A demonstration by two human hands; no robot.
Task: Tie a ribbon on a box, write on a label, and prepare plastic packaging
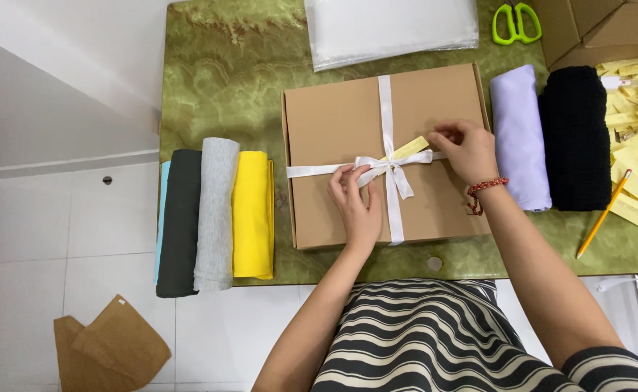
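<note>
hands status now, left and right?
Left hand: pinching the white ribbon bow on the brown cardboard box.
Right hand: pinching the pale yellow paper tag.

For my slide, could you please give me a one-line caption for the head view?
Two hands, left hand and right hand, tie a white ribbon around a brown cardboard box on a green table.

Bright even indoor light, soft shadows, sharp focus thru-out, slight wide-angle bend at edges, no glare

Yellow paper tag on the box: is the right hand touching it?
Touching. The head view shows the right hand pinching the upper end of the yellow paper tag above the white ribbon bow, with no gap.
</note>
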